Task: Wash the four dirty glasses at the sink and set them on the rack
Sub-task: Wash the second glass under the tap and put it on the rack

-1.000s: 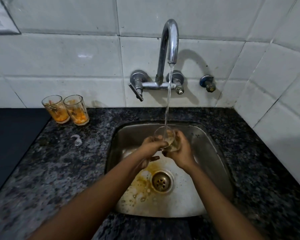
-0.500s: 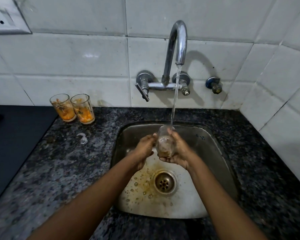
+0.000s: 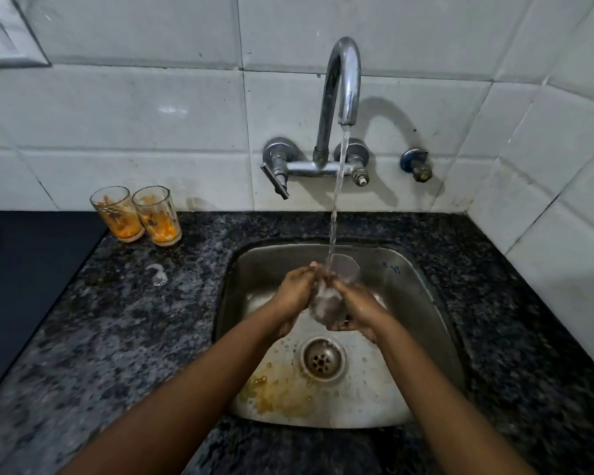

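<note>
The fingers (image 3: 343, 325) of the right hand (image 3: 355, 308) curl under and around the lower part of a clear glass (image 3: 335, 293), gripping it from the right. The left hand (image 3: 294, 293) closes on the glass from the other side, its fingertips bunched at the rim where the water stream (image 3: 336, 200) lands. The glass is tilted, mouth up and away from the person, and held above the sink (image 3: 422, 303), clear of its floor and of the back wall. The drain (image 3: 321, 358) lies just nearer the person than the hands, with orange residue (image 3: 278, 392) spread over the sink floor left of and nearer than the drain.

The tap (image 3: 342, 84) arches out from the tiled wall (image 3: 151, 108) straight behind the sink, and its spout ends well above the glass, leaving open air between spout and hands. The sink's side walls stand apart from both forearms. Around the sink runs a dark speckled worktop (image 3: 134, 337). Left of the sink and back against the wall stand two dirty glasses (image 3: 136, 214), upright, touching or nearly so, both smeared orange inside. Between them and the sink's left rim lies a small patch of foam (image 3: 158, 274). Further left a black surface (image 3: 24, 269) meets the worktop edge. Right of the sink the worktop ends at a tiled side wall (image 3: 563, 200)
</note>
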